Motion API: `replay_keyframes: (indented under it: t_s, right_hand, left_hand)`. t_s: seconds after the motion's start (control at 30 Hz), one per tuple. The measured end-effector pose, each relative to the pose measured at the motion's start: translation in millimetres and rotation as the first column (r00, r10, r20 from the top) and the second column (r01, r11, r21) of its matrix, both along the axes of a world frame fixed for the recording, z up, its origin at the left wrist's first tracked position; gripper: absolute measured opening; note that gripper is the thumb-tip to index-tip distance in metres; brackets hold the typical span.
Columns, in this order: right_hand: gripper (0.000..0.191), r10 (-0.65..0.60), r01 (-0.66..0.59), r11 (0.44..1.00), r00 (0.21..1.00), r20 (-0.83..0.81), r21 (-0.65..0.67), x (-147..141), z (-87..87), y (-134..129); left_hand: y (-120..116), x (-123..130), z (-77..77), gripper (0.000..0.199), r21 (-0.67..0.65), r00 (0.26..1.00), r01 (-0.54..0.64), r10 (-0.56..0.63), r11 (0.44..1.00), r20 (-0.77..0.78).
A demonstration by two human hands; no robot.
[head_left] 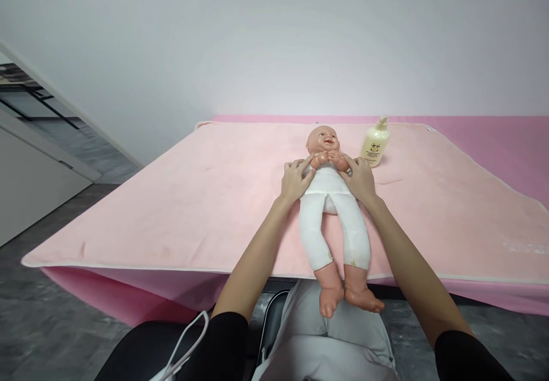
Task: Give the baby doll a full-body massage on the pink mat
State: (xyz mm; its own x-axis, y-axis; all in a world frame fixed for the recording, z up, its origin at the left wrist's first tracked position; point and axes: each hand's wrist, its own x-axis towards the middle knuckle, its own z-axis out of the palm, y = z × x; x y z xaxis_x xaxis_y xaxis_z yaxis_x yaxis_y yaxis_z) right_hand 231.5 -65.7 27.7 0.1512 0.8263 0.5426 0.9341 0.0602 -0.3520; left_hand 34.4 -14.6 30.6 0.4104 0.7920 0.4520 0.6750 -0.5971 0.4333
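A pump bottle (374, 145) near the surface's (193, 198) far edge stands just beside your right hand (360, 178). With your left hand (295, 179), it clasps the doll (328, 179), feet (361, 294) overhanging the near edge.

The left hand (295, 181) and right hand (360, 182) cover the sides of the white-cloth baby doll with plastic head and limbs (328, 182); whether they grip or only rest is unclear. The doll's back is hidden against the pale pink fleece blanket (235, 198), whose right side leaves the picture. Small print on the pale yellow plastic pump bottle (376, 145) is illegible. The bottom edge cuts off both black sleeves (227, 341).
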Motion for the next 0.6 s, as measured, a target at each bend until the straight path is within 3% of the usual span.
replay_keyframes:
  t_s: [0.23,0.33,0.47,0.6]
  right_hand:
    - [0.044,0.054,-0.022,0.995,0.936,-0.347,0.096,6,-0.1,2]
    - [0.038,-0.002,0.086,0.988,0.834,-0.552,0.127,9,1.4,3]
    - [0.044,-0.147,0.314,0.946,0.625,-0.767,0.075,20,-1.6,7]
    - [0.059,-0.038,0.353,0.919,0.517,-0.855,0.173,42,-19.5,19]
  left_hand:
    - [-4,-2,2.3,0.05,0.005,0.992,-0.122,0.122,0.993,0.014]
    - [-2,-5,1.7,0.053,0.002,0.985,-0.17,0.17,0.985,0.027]
    - [4,-12,-0.5,0.053,-0.012,0.972,-0.2,0.2,0.98,0.126]
    - [9,-19,-4.4,0.055,-0.074,0.922,-0.257,0.267,0.964,0.281]
